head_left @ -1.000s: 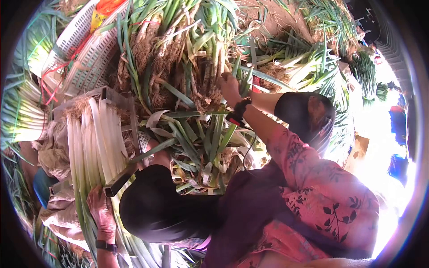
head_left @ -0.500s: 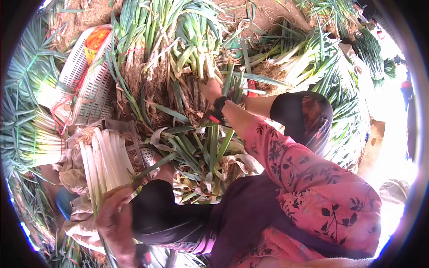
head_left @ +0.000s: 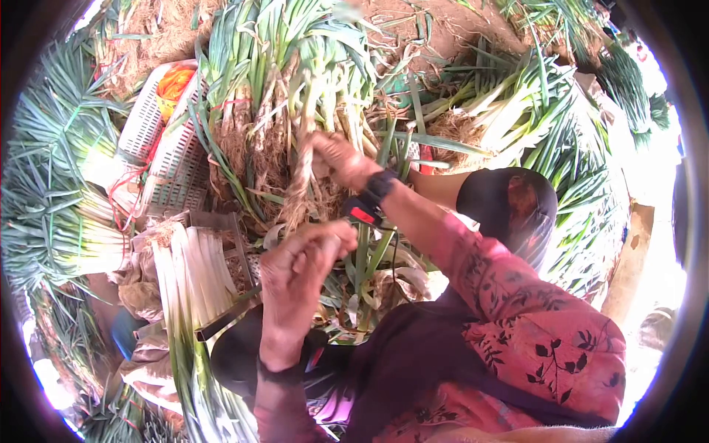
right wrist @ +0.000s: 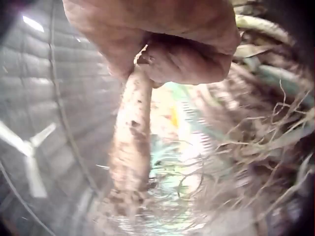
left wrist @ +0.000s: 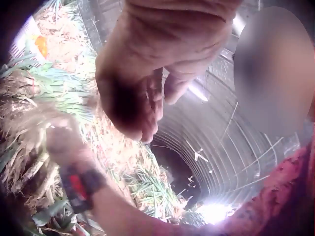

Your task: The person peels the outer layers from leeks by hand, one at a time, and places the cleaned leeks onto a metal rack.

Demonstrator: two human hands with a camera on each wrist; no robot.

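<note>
My right hand (head_left: pixel 343 159) pinches a soil-stained green onion (right wrist: pixel 132 132) by its pale stalk, roots hanging down, in front of a standing heap of unpeeled green onions (head_left: pixel 244 118). Thumb and bent forefinger close on the stalk in the right wrist view. My left hand (head_left: pixel 303 273) is raised over the left knee, just below those roots. Its fingers are loosely bent with nothing between them, as the left wrist view also shows. To the left lies a pile of peeled white green onions (head_left: pixel 193 273) on a metal-framed stand.
A white plastic basket (head_left: pixel 177 173) with an orange bag (head_left: pixel 173 83) stands at upper left. Tied green onion bundles (head_left: pixel 70 229) line the left side. Stripped leaves (head_left: pixel 362 288) litter the ground between the knees. More green onions (head_left: pixel 509 122) lie at right. A bar (head_left: pixel 225 319) sticks out beside the left knee.
My left hand has left the peeled pile and moved up and right toward the right hand. My right hand has drawn a green onion out of the heap, slightly down and left.
</note>
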